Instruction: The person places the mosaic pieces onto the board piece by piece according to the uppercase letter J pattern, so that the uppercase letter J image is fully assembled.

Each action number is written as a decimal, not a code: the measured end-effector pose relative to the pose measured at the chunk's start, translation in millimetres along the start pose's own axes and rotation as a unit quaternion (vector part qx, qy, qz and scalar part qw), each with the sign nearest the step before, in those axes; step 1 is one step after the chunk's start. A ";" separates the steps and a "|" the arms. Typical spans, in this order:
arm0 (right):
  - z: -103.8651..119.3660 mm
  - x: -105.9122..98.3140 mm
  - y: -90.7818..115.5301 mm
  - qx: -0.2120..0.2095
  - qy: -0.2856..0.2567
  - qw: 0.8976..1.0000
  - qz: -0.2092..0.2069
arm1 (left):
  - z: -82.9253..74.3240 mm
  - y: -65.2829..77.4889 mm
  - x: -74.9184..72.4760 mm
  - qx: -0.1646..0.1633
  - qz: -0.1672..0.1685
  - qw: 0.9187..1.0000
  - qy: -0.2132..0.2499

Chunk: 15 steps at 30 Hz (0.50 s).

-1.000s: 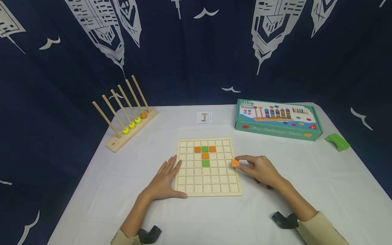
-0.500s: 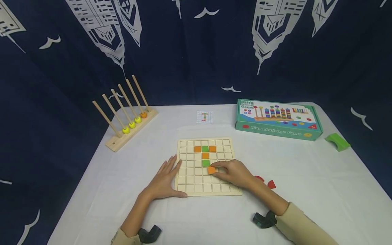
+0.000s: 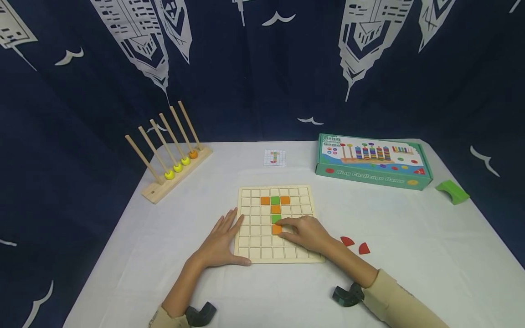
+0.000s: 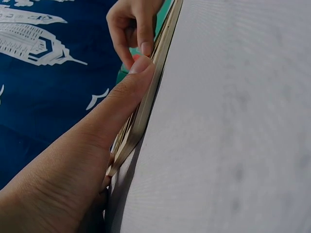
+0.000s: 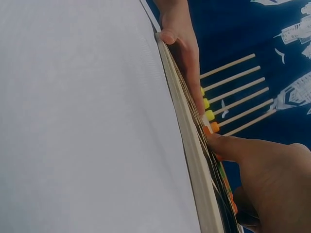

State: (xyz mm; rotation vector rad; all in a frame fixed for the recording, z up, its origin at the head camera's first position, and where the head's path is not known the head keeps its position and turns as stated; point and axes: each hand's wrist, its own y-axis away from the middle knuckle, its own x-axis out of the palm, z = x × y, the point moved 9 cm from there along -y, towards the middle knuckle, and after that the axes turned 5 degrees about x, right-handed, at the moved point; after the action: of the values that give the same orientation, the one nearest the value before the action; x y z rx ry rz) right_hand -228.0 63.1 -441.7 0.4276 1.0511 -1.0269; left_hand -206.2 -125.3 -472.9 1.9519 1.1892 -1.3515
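A wooden grid board (image 3: pixel 254 253) lies flat on the white table. Orange and green square tiles form a T shape on it, among them a green tile (image 3: pixel 275 200) in the top row. At the stem's lower end is an orange square tile (image 3: pixel 276 229), pinched at its right side between the thumb and index finger of my right hand (image 3: pixel 305 233). My left hand (image 3: pixel 219 241) rests at the board's left edge with fingers spread and thumb by the near corner. In the left wrist view, the left thumb (image 4: pixel 124 94) lies along the board's side.
Two red quarter-round pieces (image 3: pixel 363 248) lie right of the board. Behind it is a small pattern card (image 3: pixel 275 157). A peg stand (image 3: pixel 176 182) with beads is at the back left. A green game box (image 3: pixel 373 161) and a green arch block (image 3: pixel 452 191) are at the back right.
My right hand has carried the orange tile leftward from the board's right edge to the cell under the lower green tile. Both red pieces have come into view. My left hand has stayed put.
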 end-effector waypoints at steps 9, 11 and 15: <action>-2.9 -4.7 4.0 -0.013 -0.013 1.000 -0.004 | -1.1 0.0 -0.8 0.002 -0.002 1.000 0.000; -6.5 -11.1 7.6 -0.013 -0.025 1.000 -0.012 | -1.8 -0.3 -1.2 0.003 -0.002 1.000 0.001; -20.2 -29.3 17.6 -0.004 -0.051 0.998 -0.031 | -0.8 -0.3 -0.7 -0.001 0.001 1.000 -0.002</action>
State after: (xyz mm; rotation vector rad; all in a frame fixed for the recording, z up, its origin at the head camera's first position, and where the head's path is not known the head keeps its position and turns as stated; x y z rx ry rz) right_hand -226.6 100.5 -428.8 0.3343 0.9824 -1.0877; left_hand -206.1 -124.8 -472.0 1.9480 1.1853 -1.3532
